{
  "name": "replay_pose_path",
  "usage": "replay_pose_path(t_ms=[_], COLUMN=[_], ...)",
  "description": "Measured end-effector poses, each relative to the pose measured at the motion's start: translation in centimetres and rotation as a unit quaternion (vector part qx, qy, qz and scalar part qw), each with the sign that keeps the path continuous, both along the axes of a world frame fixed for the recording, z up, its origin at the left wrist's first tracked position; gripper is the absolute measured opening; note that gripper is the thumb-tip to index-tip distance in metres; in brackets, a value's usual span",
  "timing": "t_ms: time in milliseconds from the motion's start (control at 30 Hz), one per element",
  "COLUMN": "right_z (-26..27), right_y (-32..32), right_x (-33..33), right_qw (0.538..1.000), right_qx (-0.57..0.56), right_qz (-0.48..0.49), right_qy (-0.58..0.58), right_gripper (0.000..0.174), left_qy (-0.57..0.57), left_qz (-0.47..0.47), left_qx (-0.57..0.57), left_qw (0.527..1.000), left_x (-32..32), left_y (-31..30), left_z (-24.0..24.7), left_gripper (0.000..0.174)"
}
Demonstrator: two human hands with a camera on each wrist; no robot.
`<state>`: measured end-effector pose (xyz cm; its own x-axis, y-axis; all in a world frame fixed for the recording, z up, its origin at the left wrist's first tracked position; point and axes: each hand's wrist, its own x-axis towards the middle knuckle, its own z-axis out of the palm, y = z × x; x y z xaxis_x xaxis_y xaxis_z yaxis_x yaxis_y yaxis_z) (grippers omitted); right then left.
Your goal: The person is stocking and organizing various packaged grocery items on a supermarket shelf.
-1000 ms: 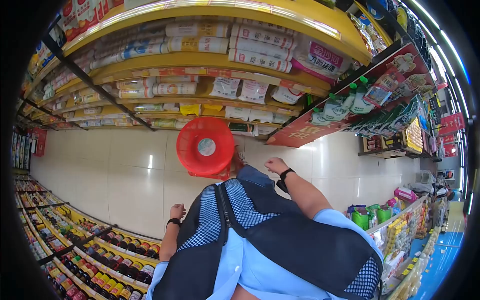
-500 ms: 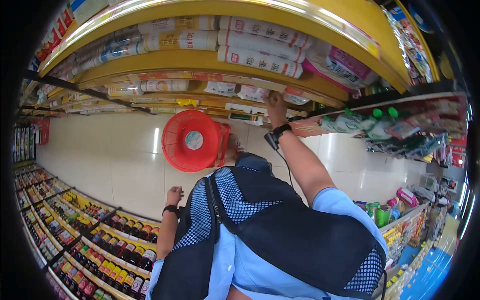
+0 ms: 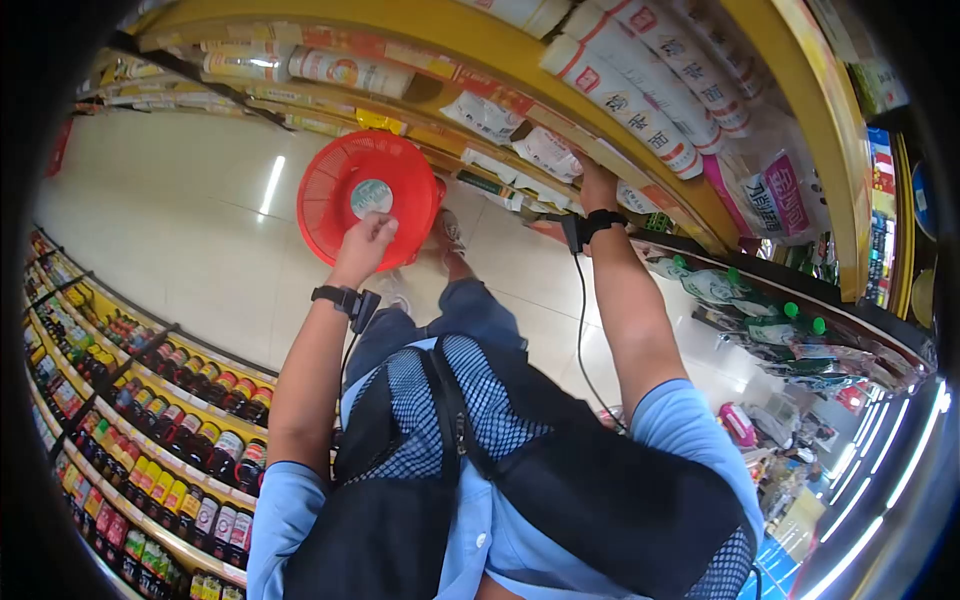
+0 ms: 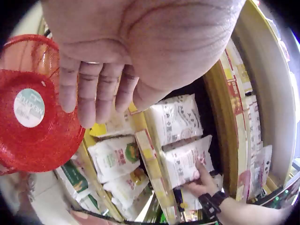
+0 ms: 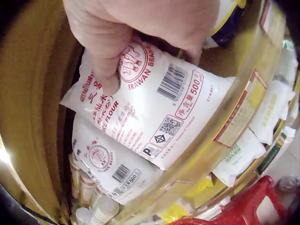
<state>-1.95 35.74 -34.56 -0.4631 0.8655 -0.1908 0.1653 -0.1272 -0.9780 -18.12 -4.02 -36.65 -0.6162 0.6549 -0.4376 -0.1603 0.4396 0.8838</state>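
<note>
The right hand (image 3: 598, 185) reaches up into the yellow shelf (image 3: 480, 42) and grasps a bag of rice flour (image 5: 159, 108). The thumb presses on the printed front and the other fingers curl over the bag's top edge. The bag lies tilted inside the shelf, its lower corner against the shelf's front lip. It rests on top of a second white bag (image 5: 108, 164) of the same kind. More white bags sit on the tier just below, and long paper-wrapped noodle rolls (image 3: 640, 110) lie on the tier above.

The left hand (image 3: 365, 243) is held out away from the shelf, released, with its fingers straight and close together. It is right at the near edge of a red basket (image 3: 335, 215), which is in the aisle in front of the shelf. The pictures do not show whether the fingers actually touch it. Rows of dark bottles (image 3: 200, 400) fill the racks across the aisle from the yellow shelf.
</note>
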Motion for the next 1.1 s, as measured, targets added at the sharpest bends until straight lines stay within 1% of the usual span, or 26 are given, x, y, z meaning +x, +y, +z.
replay_pose_path(t_ms=[33, 67, 100, 133, 200, 233, 267, 300, 333, 367, 400, 433, 467, 500, 533, 567, 600, 633, 700, 800, 900, 933, 967, 1033, 1067, 1100], right_z=[0.1, -1.2, -1.1, -0.5, -0.7, -0.4, 0.2, 1.0, 1.8, 2.0, 3.8, 1.6, 0.3, -0.6, 0.6, 1.4, 2.1, 2.4, 2.3, 2.5, 3.1, 3.7, 3.1, 3.6, 3.6, 3.9], right_y=[-0.3, 0.4, 0.4, 0.5, 0.4, 0.1, -0.5, -1.9, -3.3, -5.5, -8.2, -8.8, -11.0, -13.0, -15.5, -17.4, -19.0, -19.7, -19.6, -17.2, -13.8, -12.4, -10.7, -7.6, -6.1, -4.9], right_x=[0.1, 0.3, 1.2, 2.3, 3.0, 3.1, 4.1, 4.2, 4.3, 4.0, 4.0, 6.0, 6.2, 6.8, 6.4, 5.7, 5.2, 5.3, 5.9, 6.4, 5.6, 5.0, 5.0, 3.8, 3.1, 2.6], right_qw=[0.999, 0.997, 0.969, 0.895, 0.938, 0.955, 0.937, 0.972, 0.993, 0.977, 0.957, 0.940, 0.946, 0.930, 0.912, 0.899, 0.903, 0.898, 0.892, 0.909, 0.921, 0.931, 0.939, 0.943, 0.945, 0.947], right_qx=[0.031, 0.066, 0.220, 0.365, 0.295, 0.258, 0.284, 0.183, 0.081, -0.156, -0.267, -0.330, -0.305, -0.347, -0.387, -0.424, -0.422, -0.435, -0.444, -0.394, -0.343, -0.313, -0.300, -0.276, -0.278, -0.280], right_qz=[-0.006, -0.027, 0.026, 0.078, 0.088, 0.091, 0.123, 0.111, 0.085, 0.008, -0.022, -0.032, -0.033, -0.011, 0.011, 0.003, 0.010, 0.029, 0.003, 0.073, 0.177, 0.185, 0.170, 0.181, 0.158, 0.135], right_qy=[0.038, 0.042, -0.105, -0.245, -0.158, -0.114, -0.161, -0.096, -0.029, 0.147, 0.112, 0.081, 0.104, 0.118, 0.134, 0.108, 0.080, 0.064, 0.082, 0.117, 0.051, 0.044, 0.003, 0.047, 0.066, 0.085], right_gripper=[0.063, 0.056, 0.053, 0.051, 0.045, 0.042, 0.041, 0.041, 0.041, 0.043, 0.044, 0.044, 0.045, 0.046, 0.045, 0.044, 0.044, 0.049, 0.053, 0.055, 0.049, 0.048, 0.047, 0.048, 0.047, 0.045], left_qy=[-0.015, -0.023, -0.045, -0.065, -0.086, -0.120, -0.151, -0.180, -0.179, -0.179, -0.179, -0.156, -0.129, -0.098, -0.101, -0.104, -0.105, -0.081, -0.163, -0.194, -0.187, -0.240, -0.197, -0.108, -0.031, -0.029], left_qz=[-0.018, -0.033, -0.032, -0.033, -0.033, -0.016, 0.000, 0.016, 0.016, 0.018, 0.020, 0.001, -0.016, -0.035, -0.089, -0.144, -0.198, -0.237, -0.208, -0.153, -0.126, -0.121, -0.106, -0.072, -0.046, -0.019], left_qx=[0.004, -0.014, -0.006, 0.001, 0.009, 0.024, 0.039, 0.056, 0.081, 0.107, 0.133, 0.146, 0.159, 0.172, 0.170, 0.165, 0.159, 0.134, 0.117, 0.181, 0.154, 0.164, 0.184, 0.224, 0.201, 0.172], left_qw=[1.000, 0.999, 0.998, 0.997, 0.996, 0.992, 0.988, 0.982, 0.980, 0.978, 0.975, 0.977, 0.979, 0.980, 0.976, 0.970, 0.962, 0.959, 0.957, 0.952, 0.962, 0.949, 0.957, 0.966, 0.978, 0.985], left_x=[1.1, 1.9, 2.8, 3.4, 4.1, 4.4, 4.4, 4.1, 3.7, 3.4, 3.3, 3.6, 3.7, 3.5, 3.6, 3.6, 3.6, 3.8, 4.3, 5.4, 5.0, 4.9, 5.1, 5.3, 5.2, 4.8], left_y=[-0.5, -1.3, -2.2, -3.1, -4.8, -5.2, -5.5, -5.3, -4.6, -3.4, -2.1, -0.7, 0.9, 2.5, 4.0, 5.3, 6.3, 7.0, 7.9, 9.6, 13.1, 14.4, 15.6, 17.9, 18.7, 18.9], left_z=[-0.6, -1.3, -1.4, -1.3, -1.6, -1.8, -1.9, -1.5, -0.8, 0.1, 0.9, 1.5, 2.1, 2.8, 3.9, 5.1, 5.7, 5.5, 4.4, 3.6, 6.7, 6.3, 6.0, 5.4, 5.2, 4.5], left_gripper=[0.025, 0.022, 0.022, 0.021, 0.020, 0.020, 0.020, 0.021, 0.023, 0.027, 0.030, 0.035, 0.041, 0.046, 0.050, 0.055, 0.059, 0.066, 0.065, 0.062, 0.056, 0.054, 0.054, 0.052, 0.049, 0.047])
